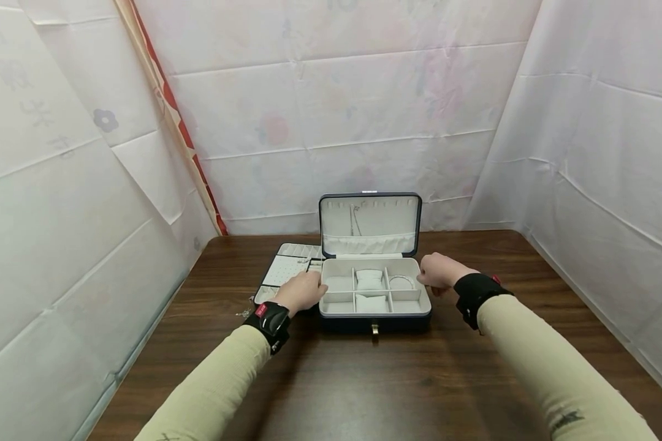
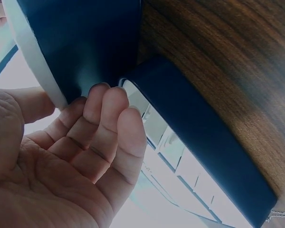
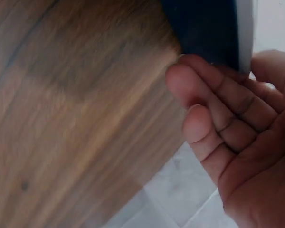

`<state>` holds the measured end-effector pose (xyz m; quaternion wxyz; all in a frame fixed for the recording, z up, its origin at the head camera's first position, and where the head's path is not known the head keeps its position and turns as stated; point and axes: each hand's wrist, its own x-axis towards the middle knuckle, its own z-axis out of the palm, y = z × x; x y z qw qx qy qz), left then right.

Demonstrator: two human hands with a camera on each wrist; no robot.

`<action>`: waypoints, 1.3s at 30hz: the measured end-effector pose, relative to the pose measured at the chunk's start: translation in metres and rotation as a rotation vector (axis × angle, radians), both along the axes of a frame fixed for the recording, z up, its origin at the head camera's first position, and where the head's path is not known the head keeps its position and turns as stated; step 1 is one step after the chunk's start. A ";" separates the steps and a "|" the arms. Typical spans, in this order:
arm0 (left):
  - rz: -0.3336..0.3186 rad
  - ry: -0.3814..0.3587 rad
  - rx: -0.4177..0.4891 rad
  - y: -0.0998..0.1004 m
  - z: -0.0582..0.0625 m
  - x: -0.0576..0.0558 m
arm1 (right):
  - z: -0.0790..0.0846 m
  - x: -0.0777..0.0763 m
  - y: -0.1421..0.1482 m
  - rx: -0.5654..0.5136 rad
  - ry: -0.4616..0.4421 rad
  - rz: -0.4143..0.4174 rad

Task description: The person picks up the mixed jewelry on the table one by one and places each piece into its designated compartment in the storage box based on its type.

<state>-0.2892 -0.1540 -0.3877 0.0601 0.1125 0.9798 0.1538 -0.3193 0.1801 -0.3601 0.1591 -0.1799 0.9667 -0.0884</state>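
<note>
A navy jewelry box (image 1: 344,325) with a white lining stands with its lid (image 1: 371,223) raised. Several compartments divide its inside; two hold white cushions (image 1: 369,279), and a ring-shaped bracelet (image 1: 401,277) lies in another at the back right. My left hand (image 1: 300,290) grips the left wall, thumb at the white rim and curled fingers against the navy side (image 2: 90,42). On the opposite side my right hand (image 1: 440,271) pinches the right wall (image 3: 206,33) the same way. A thin necklace (image 1: 355,220) hangs inside the lid.
Left of the box lies a white-lined jewelry tray (image 1: 281,271) with a navy side (image 2: 199,128), close to my left hand. A silver chain (image 1: 244,313) rests by its corner on the brown wooden table (image 1: 375,392). White sheeting (image 1: 364,110) surrounds the table's back and sides.
</note>
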 end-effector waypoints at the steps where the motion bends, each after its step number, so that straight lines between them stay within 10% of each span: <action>1: 0.002 -0.001 0.002 0.000 0.001 0.000 | 0.000 0.001 0.000 -0.015 0.004 -0.001; 21: -0.057 0.006 0.015 -0.017 0.008 -0.007 | 0.000 0.008 -0.002 -0.211 -0.122 -0.141; 39: -0.025 -0.098 -0.115 -0.092 0.043 -0.001 | 0.001 0.008 -0.003 -0.212 -0.128 -0.158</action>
